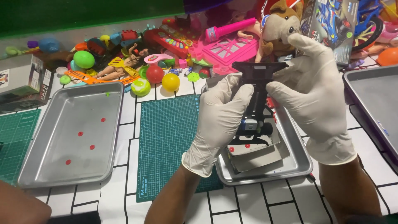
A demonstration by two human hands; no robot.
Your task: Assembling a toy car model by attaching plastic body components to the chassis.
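Both my hands wear white gloves and grip a black plastic toy frame held above a metal tray. My left hand clasps the frame's left side, its fingers wrapped around the upright. On the right, my right hand pinches the flat top bar, index finger raised. A blue and silver part sits low on the frame. Under it, a grey cardboard piece lies in the tray.
A second metal tray with red dots lies at left, a third at right. A green cutting mat lies between the trays. Many coloured toys, balls and a plush dog crowd the back. A cardboard box stands far left.
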